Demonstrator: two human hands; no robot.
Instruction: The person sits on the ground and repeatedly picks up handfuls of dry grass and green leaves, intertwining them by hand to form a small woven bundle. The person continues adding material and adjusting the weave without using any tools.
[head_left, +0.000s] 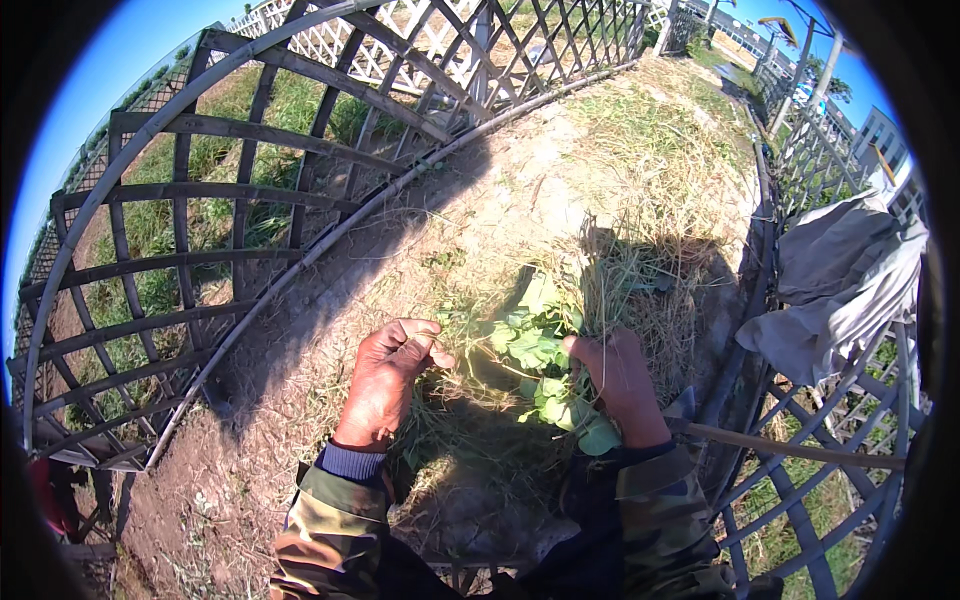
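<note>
My right hand (621, 379) is closed around a bunch of dry grass (600, 289) and green leafy stems. Broad lobed leaves (536, 341) spread from it toward the middle, and more leaves (570, 416) hang below the fingers. To the left, my left hand (390, 379) has its fingers curled and thumb bent in, close to thin dry strands (469, 337). Whether any strand is pinched there is hard to tell. Cut grass (465, 450) lies in shadow beneath both hands.
A wooden lattice fence (247, 135) curves along the left, another lattice fence (817, 480) along the right. Grey cloth (840, 285) drapes over the right one. A tool with a long wooden handle (787, 446) lies by my right wrist. Straw-strewn ground (555, 172) stretches ahead.
</note>
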